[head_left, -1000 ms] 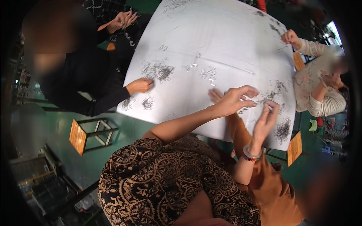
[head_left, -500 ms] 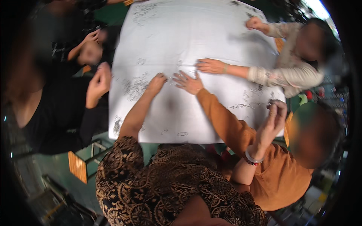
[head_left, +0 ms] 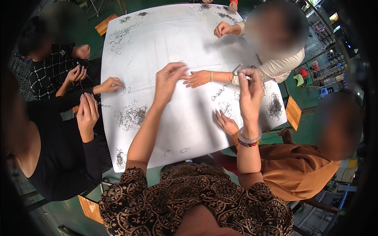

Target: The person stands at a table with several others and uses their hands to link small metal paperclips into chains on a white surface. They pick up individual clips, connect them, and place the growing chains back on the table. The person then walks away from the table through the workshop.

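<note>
My right hand (head_left: 251, 94) is raised over the right part of the white table (head_left: 177, 122). Its thumb and fingers pinch a small dark bent wire hook (head_left: 237, 70), which sticks out on the left side. My left hand (head_left: 167, 82) hovers over the middle of the table; motion smears its fingers, so whether they hold anything is unclear. To the left of that forearm lies a loose pile of similar wire hooks (head_left: 134, 117). Near the table's front edge are a few single pieces, among them a pale-centred loop (head_left: 185, 150).
More hook piles lie at the right edge (head_left: 274, 107), the front left corner (head_left: 120, 158) and the far left (head_left: 120, 37). A co-worker's hand (head_left: 199, 78) reaches in beside my left hand; another hand (head_left: 227, 124) rests near my right wrist. Other people sit along both sides. Wooden stools (head_left: 293, 113) stand around.
My left hand has risen off the tabletop. My right hand has moved left and up, and its hook now shows clearly. The orange-brown sleeved co-worker's hand has drawn back right. The view has shifted.
</note>
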### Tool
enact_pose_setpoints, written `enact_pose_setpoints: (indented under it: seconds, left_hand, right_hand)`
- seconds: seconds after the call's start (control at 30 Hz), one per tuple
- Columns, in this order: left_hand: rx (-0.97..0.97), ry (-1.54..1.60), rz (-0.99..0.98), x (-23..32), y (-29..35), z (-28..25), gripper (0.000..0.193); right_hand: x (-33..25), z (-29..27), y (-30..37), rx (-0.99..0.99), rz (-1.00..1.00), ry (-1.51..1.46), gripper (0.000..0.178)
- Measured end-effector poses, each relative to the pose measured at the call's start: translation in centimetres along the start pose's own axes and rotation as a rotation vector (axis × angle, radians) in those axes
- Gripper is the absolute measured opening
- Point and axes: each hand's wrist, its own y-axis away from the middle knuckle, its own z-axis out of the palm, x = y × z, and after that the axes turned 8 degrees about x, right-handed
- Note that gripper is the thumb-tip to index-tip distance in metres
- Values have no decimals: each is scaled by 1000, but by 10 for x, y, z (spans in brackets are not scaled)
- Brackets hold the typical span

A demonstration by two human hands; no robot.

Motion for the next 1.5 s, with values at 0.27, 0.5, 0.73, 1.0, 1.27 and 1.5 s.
enact_pose_setpoints:
  seconds: [0.27,0.5,0.73,1.0,1.27,1.5]
  left_hand:
    - [-187,-174,410,79,24,92,10]
    - [-107,-32,250,68,3,136,9]
    - [-32,-129,352,55,-35,174,10]
    - [46,-281,541,14,-94,216,11]
    - [31,-270,552,-24,-139,241,12]
    - [-30,-210,457,-52,-156,274,14]
  right_hand:
    - [8,26,-6,9,-28,-28,7]
    - [29,10,-38,-6,-300,52,8]
    - [121,-54,-118,139,288,-319,38]
    - [262,-101,-234,265,373,-462,41]
    - [238,-151,-278,354,186,-550,34]
    - [240,-174,-271,517,165,-501,26]
